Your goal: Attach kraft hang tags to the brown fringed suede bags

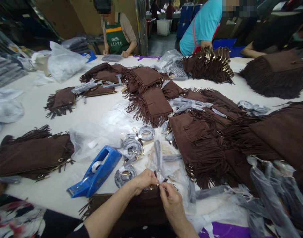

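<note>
A dark brown fringed bag (139, 213) lies in front of my body, partly covered by my forearms. At its top edge, my left hand (145, 180) is closed in a pinch by the small gold fittings. My right hand (170, 195) meets it there, thumb and finger pressed together on something too small to make out. Just beyond the fingertips stands a narrow piece wrapped in grey plastic (158, 155); its lower end reaches my fingers. A coiled strap with a gold clasp (125, 175) lies beside my left hand. Further off are more coiled straps (132, 147).
A blue tape dispenser (95, 172) stands left of my left forearm. Brown fringed bags (198, 145) are piled to the right and ahead, another (33, 155) at left. Plastic-wrapped pieces (268, 191) lie at right. Across the table (32, 109) are co-workers, one in a green apron (118, 36).
</note>
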The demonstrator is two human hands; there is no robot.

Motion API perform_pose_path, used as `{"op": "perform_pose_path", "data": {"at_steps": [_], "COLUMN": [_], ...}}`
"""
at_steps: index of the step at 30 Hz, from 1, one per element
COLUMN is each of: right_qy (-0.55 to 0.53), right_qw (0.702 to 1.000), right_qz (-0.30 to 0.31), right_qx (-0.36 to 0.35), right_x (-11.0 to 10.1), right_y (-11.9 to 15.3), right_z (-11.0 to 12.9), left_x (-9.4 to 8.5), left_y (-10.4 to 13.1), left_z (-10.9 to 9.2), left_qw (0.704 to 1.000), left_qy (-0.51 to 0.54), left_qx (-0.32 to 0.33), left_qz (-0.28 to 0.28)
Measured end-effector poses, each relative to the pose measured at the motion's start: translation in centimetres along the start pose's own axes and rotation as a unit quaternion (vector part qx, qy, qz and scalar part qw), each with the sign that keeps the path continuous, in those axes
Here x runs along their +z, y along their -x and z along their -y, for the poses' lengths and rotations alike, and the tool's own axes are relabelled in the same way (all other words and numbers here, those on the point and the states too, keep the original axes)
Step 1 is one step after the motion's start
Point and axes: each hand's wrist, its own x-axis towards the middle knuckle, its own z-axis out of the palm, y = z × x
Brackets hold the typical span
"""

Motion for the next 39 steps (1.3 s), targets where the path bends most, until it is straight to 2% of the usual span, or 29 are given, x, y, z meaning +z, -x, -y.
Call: {"op": "perform_pose_path", "data": {"at_steps": [4, 9, 12, 15, 17, 21, 26, 28, 34, 39], "right_qy": [-0.016, -0.040, -0.051, -0.063, -0.074, -0.116, -0.168, -0.178, -0.185, -0.181], "right_qw": [1.000, 0.999, 0.997, 0.986, 0.980, 0.973, 0.965, 0.963, 0.968, 0.972], "right_qz": [0.013, -0.020, 0.053, 0.152, 0.184, 0.196, 0.187, 0.180, 0.149, 0.131], "right_qx": [0.002, -0.006, -0.018, -0.021, -0.015, 0.021, 0.076, 0.088, 0.083, 0.067], "right_x": [-0.7, -2.1, -2.5, -2.1, -1.5, -0.5, -0.3, -0.1, -0.3, -1.3], "right_y": [-0.1, -1.5, -3.4, -5.2, -6.1, -7.0, -7.6, -7.7, -7.6, -6.6], "right_z": [0.3, 0.7, 1.1, 1.5, 1.6, 1.0, 0.1, 0.0, 0.5, 0.7], "left_x": [-0.1, 0.1, 0.2, 0.2, 0.2, 0.2, 0.3, 0.4, 0.5, 0.3], "left_y": [0.5, 1.1, 1.2, 1.3, 1.4, 1.6, 1.5, 1.2, 0.7, 1.2], "left_z": [0.4, 1.5, 2.1, 2.2, 2.2, 2.1, 1.8, 1.7, 1.6, 1.6], "left_qw": [0.999, 0.983, 0.968, 0.958, 0.954, 0.957, 0.972, 0.974, 0.971, 0.971], "left_qy": [0.006, 0.027, 0.034, 0.041, 0.050, 0.082, 0.133, 0.139, 0.138, 0.159], "left_qx": [0.039, 0.112, 0.146, 0.170, 0.177, 0.171, 0.149, 0.140, 0.135, 0.134], "left_qz": [-0.014, -0.141, -0.199, -0.227, -0.236, -0.218, -0.127, -0.109, -0.142, -0.118]}}
